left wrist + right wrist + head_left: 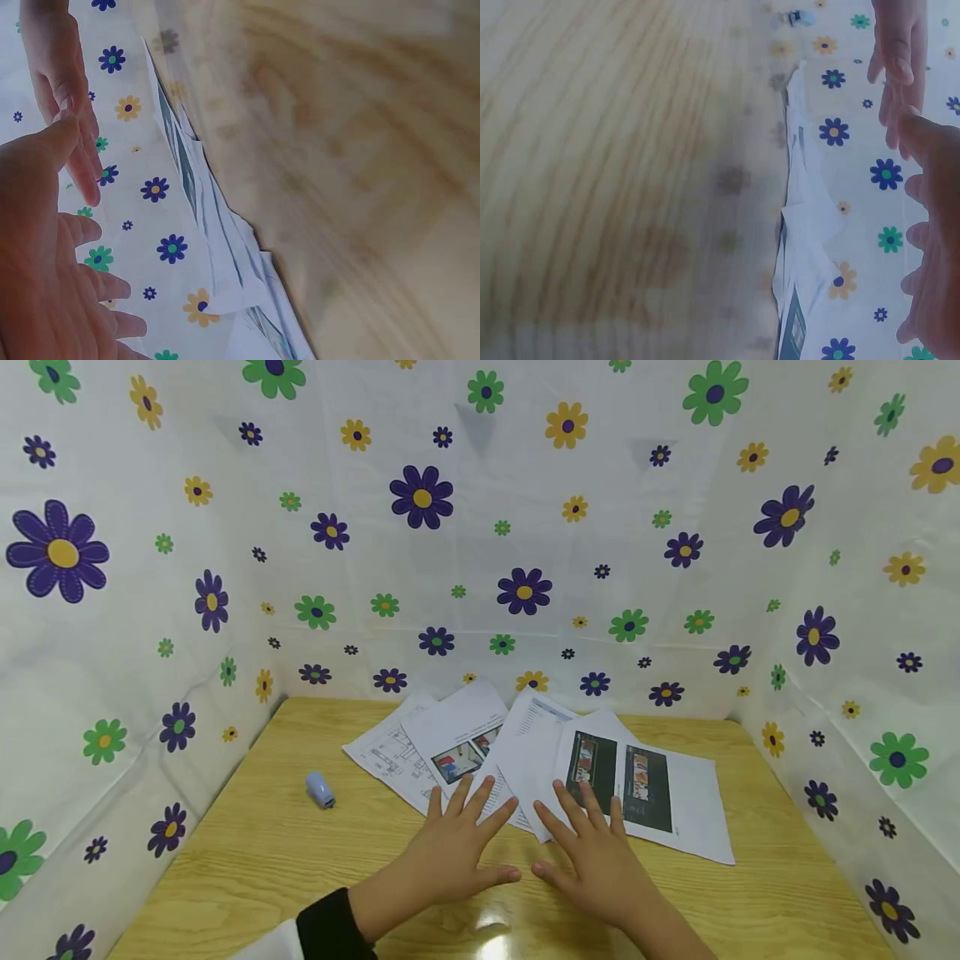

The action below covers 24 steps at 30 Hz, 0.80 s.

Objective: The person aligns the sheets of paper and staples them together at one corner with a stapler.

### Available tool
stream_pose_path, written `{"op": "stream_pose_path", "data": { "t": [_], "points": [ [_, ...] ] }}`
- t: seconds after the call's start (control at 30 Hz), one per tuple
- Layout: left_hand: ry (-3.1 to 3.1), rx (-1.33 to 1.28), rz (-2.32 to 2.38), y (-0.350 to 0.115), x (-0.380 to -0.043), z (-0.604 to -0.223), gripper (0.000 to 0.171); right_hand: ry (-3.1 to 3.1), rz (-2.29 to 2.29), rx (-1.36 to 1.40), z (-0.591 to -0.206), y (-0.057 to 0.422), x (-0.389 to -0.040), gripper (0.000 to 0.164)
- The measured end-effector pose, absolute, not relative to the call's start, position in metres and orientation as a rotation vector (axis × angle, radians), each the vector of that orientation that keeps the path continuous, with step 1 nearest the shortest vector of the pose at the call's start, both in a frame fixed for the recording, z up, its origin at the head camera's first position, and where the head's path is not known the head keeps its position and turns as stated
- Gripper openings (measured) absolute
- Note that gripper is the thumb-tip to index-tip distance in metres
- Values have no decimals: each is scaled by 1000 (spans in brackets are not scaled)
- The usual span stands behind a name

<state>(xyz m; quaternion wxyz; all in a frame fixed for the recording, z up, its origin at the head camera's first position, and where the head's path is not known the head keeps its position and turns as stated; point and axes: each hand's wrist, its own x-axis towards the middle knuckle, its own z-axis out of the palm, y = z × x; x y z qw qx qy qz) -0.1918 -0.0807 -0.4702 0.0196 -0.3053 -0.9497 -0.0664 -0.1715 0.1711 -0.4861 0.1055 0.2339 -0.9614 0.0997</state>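
Note:
Both of my hands hover palms down over the wooden table, fingers straight and spread, holding nothing. In the head view the left hand [452, 857] is in front of the printed sheet with colour photos [457, 760]. My right hand [602, 866] is nearest the sheet with two dark picture panels [693, 806]. These overlap in a loose fan with a sheet of line drawings [386, 750] and a sheet with a printed table [536, 714]. Both wrist views show the hands raised above the papers, thumbs towards each other.
A small lavender-blue rounded object [320, 790] lies on the left of the wooden table [247, 860]; its kind is unclear. Flower-printed white cloth [480, 552] walls in the back and both sides.

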Motion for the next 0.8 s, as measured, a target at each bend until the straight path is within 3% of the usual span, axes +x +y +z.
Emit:
{"op": "stream_pose_path", "data": {
  "t": [0.43,0.8],
  "points": [
    [-2961,-1045,-195,-17,-231,-465,89,-2848,283,426,-479,212,-197,92],
    [-3071,-840,-223,26,-256,-473,91,-2945,411,143,-466,257,-218,95]
  ]
}}
